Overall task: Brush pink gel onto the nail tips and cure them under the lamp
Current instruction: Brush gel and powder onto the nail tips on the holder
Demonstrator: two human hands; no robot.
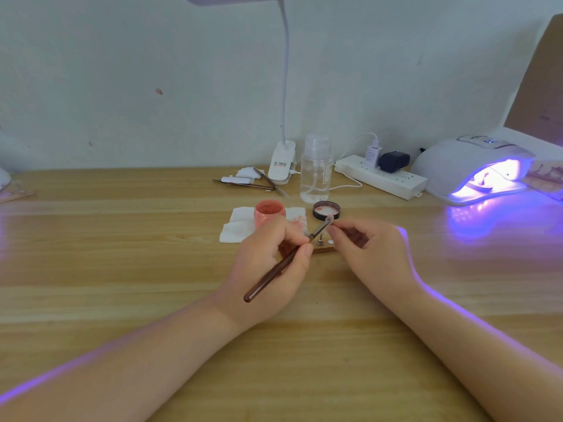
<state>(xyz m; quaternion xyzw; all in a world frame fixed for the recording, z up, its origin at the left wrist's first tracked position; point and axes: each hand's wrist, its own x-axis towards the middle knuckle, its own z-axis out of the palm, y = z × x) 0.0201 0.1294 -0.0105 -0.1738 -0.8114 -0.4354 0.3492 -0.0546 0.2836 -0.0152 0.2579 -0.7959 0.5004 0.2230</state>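
My left hand (271, 263) grips a brown-handled brush (283, 263) like a pen, its tip pointing up and right. The brush tip touches a small pinkish nail tip (329, 220) that my right hand (365, 248) pinches between thumb and forefinger. Just below, a small metal stand (320, 241) and a white nail tip (330, 242) sit on a wooden strip. The open pink gel jar (269, 213) stands on a white tissue (240, 223), with its black lid (326, 210) lying to the right. The curing lamp (475, 169) at the right glows violet, with something inside it.
A clear liquid bottle (315, 169), a clip desk lamp (281, 164), a white power strip (380, 176) with plugs, and tweezers with cotton pads (246, 179) lie along the back of the wooden table (122, 254). A cardboard sheet (539, 86) leans at the far right.
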